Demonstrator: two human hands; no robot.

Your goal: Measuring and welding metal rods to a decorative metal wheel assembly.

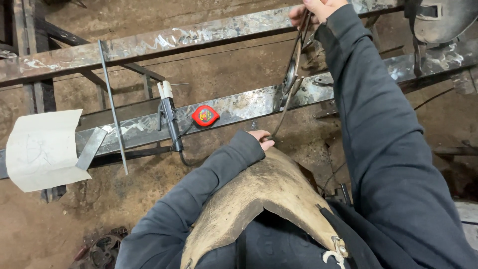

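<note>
— Where does the metal strip [295, 65] lie from my hands?

— Its long axis runs away from me, from near my body up across the steel beam [234, 107]. My right hand [318, 9] is clamped on the far end. My left hand [262, 139] touches the near end; whether it grips, I cannot tell.

You have two steel beams [149, 45], one thin rod [112, 104], one red tape measure [205, 115], one paper sheet [42, 149], one clamp [169, 117].
</note>
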